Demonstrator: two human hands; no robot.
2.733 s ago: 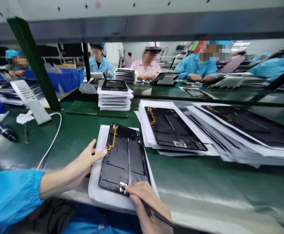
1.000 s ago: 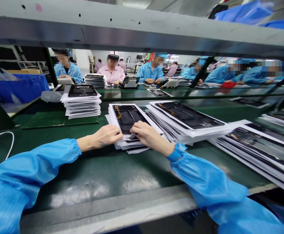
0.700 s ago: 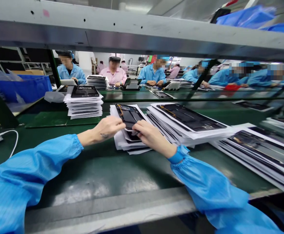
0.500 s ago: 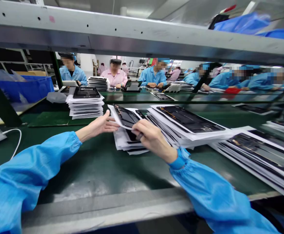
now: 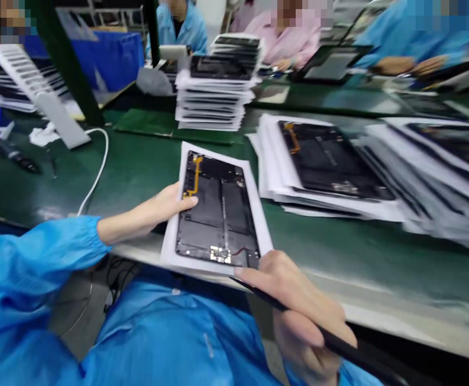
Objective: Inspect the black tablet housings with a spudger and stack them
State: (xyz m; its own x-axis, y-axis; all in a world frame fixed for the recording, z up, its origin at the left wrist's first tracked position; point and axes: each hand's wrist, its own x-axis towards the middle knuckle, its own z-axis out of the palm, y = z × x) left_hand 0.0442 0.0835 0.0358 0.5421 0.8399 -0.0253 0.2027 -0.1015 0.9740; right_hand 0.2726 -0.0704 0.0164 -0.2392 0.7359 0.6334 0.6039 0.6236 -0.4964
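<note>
Over the near edge of the table (image 5: 132, 177), you hold a black tablet back panel (image 5: 218, 214) on its white sheet (image 5: 170, 252), your left hand (image 5: 156, 206) grasping the sheet's left side while your right hand (image 5: 294, 300) clenches a black stylus (image 5: 339, 338) by the lower corner. It looks light, thin and stiff, its yellow flex cable (image 5: 194, 177) fragile, so take hold by the sheet's edges.

Tablet panel (image 5: 218, 214) on paper sheet (image 5: 170, 252)
</note>
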